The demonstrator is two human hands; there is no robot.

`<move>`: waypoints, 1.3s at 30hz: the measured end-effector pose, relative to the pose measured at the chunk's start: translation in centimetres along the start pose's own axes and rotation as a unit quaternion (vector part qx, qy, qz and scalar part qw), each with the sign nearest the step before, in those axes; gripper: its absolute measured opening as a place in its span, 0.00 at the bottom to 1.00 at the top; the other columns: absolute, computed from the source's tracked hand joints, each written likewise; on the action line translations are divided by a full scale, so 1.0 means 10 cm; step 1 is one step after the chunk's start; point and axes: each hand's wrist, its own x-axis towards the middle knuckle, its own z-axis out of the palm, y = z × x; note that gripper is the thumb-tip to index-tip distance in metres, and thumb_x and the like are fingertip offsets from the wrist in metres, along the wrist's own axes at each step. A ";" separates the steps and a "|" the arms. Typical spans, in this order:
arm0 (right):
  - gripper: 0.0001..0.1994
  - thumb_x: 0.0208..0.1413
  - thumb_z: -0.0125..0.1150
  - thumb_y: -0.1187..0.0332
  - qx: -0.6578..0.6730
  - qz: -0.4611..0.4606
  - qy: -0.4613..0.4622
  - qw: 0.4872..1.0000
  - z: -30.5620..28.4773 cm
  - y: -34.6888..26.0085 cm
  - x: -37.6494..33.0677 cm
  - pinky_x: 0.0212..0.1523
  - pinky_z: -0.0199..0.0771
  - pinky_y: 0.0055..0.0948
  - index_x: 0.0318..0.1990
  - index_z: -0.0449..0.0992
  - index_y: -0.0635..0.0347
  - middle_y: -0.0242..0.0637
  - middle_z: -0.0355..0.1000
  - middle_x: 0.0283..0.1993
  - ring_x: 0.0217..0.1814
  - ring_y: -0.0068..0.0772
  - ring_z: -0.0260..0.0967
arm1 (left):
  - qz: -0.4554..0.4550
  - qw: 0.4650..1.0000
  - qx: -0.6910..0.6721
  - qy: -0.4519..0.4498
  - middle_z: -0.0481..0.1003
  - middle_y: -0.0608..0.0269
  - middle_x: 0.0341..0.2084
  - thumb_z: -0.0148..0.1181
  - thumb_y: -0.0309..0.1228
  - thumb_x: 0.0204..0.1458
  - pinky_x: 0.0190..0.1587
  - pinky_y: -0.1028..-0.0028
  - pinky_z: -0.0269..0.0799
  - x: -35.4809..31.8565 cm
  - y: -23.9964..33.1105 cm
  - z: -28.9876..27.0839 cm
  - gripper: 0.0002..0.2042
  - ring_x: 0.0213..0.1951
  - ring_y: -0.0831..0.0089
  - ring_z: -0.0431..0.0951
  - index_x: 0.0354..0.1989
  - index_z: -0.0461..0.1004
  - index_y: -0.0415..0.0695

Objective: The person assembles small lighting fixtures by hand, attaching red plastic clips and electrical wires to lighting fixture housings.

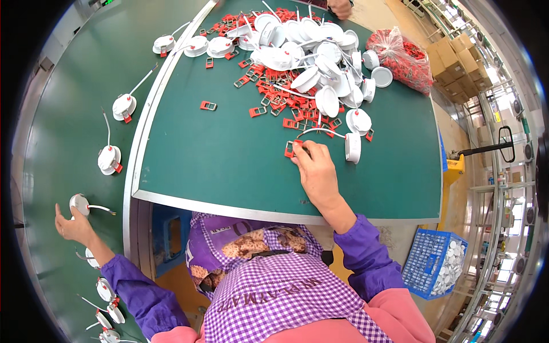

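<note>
My right hand (318, 174) pinches a red clip (289, 150) with a metal loop, just above the green table. Next to it, a round white lamp (353, 148) stands on its edge, its white wire curving to the fingertips. Off to the left, my left hand (75, 226) reaches over the other green surface with thumb and fingers apart. Its thumb is against or beside another round white lamp (79, 202), whose short wire points right. Beyond the right hand lie many red clips (286, 103) under a heap of white lamps (306, 54).
White lamps with wires (108, 160) line the left green surface (63, 137), beyond a raised metal edge (137, 150). A clear bag of red parts (403, 60) lies at the far right. A blue crate (426, 263) stands below, right. Another person's hand (341, 8) shows at the far edge.
</note>
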 end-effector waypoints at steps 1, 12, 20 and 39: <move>0.14 0.47 0.64 0.73 -0.012 -0.015 0.013 1.000 0.01 0.02 0.00 0.41 0.73 0.35 0.43 0.76 0.61 0.40 0.69 0.43 0.44 0.41 0.67 | 0.012 0.999 0.029 0.044 0.72 0.53 0.49 0.61 0.35 0.49 0.57 0.60 0.64 0.05 0.42 -0.19 0.20 0.53 0.56 0.68 0.51 0.73 0.44; 0.09 0.50 0.61 0.76 0.075 0.028 0.071 0.994 0.02 0.05 0.01 0.39 0.70 0.35 0.41 0.76 0.64 0.42 0.70 0.40 0.40 0.41 0.68 | 0.217 0.747 -0.514 -0.362 0.72 0.56 0.51 0.65 0.27 0.46 0.56 0.67 0.64 -0.66 3.90 -0.53 0.23 0.54 0.64 0.71 0.54 0.70 0.43; 0.05 0.57 0.55 0.74 0.152 0.102 0.141 0.973 0.01 0.12 0.07 0.44 0.69 0.36 0.38 0.72 0.67 0.46 0.71 0.42 0.42 0.46 0.69 | 0.135 0.741 -0.538 -0.379 0.71 0.40 0.49 0.69 0.42 0.41 0.55 0.64 0.67 -0.68 5.30 0.32 0.34 0.52 0.53 0.73 0.55 0.67 0.33; 0.07 0.55 0.57 0.72 0.212 0.158 0.136 0.955 -0.01 0.22 0.10 0.47 0.66 0.40 0.38 0.73 0.65 0.45 0.73 0.44 0.47 0.48 0.70 | 0.376 0.764 -0.288 -0.439 0.76 0.57 0.41 0.65 0.38 0.38 0.47 0.59 0.72 -0.37 5.88 0.59 0.22 0.46 0.52 0.74 0.44 0.72 0.46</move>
